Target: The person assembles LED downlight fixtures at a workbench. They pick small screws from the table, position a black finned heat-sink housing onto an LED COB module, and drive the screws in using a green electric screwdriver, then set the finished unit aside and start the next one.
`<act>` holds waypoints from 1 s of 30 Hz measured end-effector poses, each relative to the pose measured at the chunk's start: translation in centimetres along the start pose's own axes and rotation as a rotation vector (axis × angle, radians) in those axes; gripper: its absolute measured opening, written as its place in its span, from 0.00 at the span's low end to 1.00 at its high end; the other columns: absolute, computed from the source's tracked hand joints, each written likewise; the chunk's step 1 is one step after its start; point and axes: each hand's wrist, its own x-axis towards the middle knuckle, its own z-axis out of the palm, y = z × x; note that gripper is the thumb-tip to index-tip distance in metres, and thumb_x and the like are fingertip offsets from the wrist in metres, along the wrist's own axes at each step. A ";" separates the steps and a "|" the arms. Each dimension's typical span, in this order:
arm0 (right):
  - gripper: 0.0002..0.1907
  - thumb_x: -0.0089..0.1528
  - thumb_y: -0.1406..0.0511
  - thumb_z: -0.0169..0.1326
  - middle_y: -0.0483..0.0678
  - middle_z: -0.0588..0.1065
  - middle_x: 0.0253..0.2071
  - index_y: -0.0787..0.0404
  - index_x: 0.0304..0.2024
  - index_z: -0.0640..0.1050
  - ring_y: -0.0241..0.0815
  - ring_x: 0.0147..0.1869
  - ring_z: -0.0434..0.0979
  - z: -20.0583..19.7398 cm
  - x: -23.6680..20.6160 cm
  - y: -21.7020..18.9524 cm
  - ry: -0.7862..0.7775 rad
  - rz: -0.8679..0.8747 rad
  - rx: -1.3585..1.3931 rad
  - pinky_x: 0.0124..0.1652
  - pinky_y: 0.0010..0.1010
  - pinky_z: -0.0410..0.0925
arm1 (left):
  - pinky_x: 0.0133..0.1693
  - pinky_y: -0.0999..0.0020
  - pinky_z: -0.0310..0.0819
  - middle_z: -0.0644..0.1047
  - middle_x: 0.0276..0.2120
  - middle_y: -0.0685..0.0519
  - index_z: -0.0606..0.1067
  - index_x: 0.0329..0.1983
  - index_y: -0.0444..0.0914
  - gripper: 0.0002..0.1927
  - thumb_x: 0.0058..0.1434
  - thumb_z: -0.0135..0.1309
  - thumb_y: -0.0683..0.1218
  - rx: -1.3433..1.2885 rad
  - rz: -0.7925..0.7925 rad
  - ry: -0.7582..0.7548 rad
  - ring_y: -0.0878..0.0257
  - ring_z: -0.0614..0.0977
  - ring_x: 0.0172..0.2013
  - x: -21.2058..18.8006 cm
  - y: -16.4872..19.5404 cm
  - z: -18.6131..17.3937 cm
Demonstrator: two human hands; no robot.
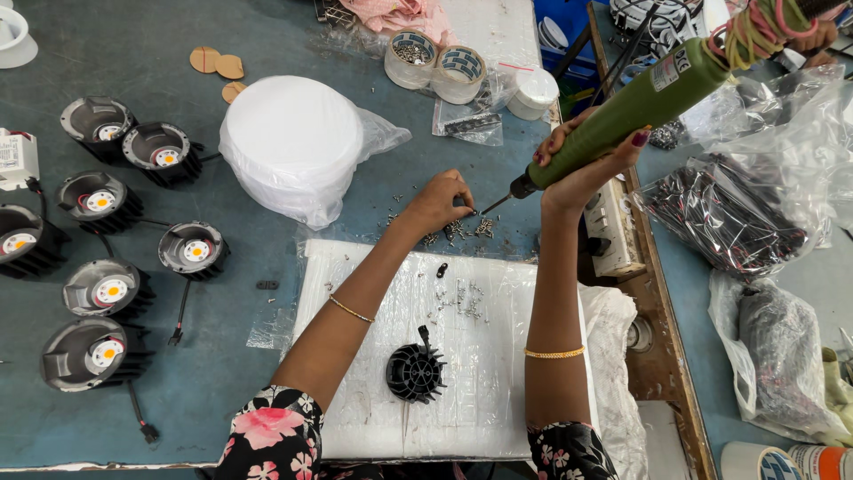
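head view: right hand (582, 169) grips green screwdriver (622, 116) slanting down-left toward left hand (440, 203) pinching screws (462, 229).

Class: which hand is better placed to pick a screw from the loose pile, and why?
Left. The left hand already pinches at the screw pile, while the right hand is occupied gripping the green electric screwdriver.

From where I watch, a padded mat (498, 391) lies at the near edge of the worktable (222, 391), and a finned heat sink (415, 372) sits on it near that edge. Loose screws (462, 300) lie scattered on the mat behind the heat sink. Lamp housings (107, 293) run along the table's left edge. A bagged stack of discs (293, 156) stands behind the mat, with two tape rolls (435, 62) beyond it towards the far edge. A power strip (611, 222) lies on the right edge.
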 end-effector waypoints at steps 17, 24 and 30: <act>0.43 0.61 0.28 0.39 0.48 0.61 0.21 0.62 0.38 0.67 0.42 0.21 0.65 0.5 -0.6 1.4 -0.031 0.018 0.024 0.23 0.32 0.63 | 0.48 0.64 0.74 0.77 0.40 0.50 0.84 0.34 0.38 0.07 0.53 0.67 0.43 0.008 -0.015 -0.032 0.56 0.79 0.43 0.2 -0.2 -0.4; 0.45 0.59 0.26 0.36 0.48 0.61 0.21 0.62 0.39 0.67 0.42 0.22 0.65 0.2 -0.6 1.9 -0.042 -0.016 0.002 0.23 0.32 0.64 | 0.48 0.65 0.74 0.77 0.40 0.50 0.84 0.34 0.38 0.07 0.52 0.67 0.43 0.009 -0.019 -0.043 0.57 0.79 0.43 0.3 -0.1 -0.4; 0.47 0.58 0.25 0.35 0.48 0.61 0.21 0.62 0.39 0.67 0.41 0.22 0.65 -0.1 -0.6 2.2 -0.046 -0.002 -0.014 0.24 0.31 0.63 | 0.49 0.65 0.74 0.77 0.39 0.50 0.84 0.34 0.38 0.06 0.53 0.67 0.43 0.039 0.007 -0.036 0.56 0.79 0.44 0.3 -0.2 -0.4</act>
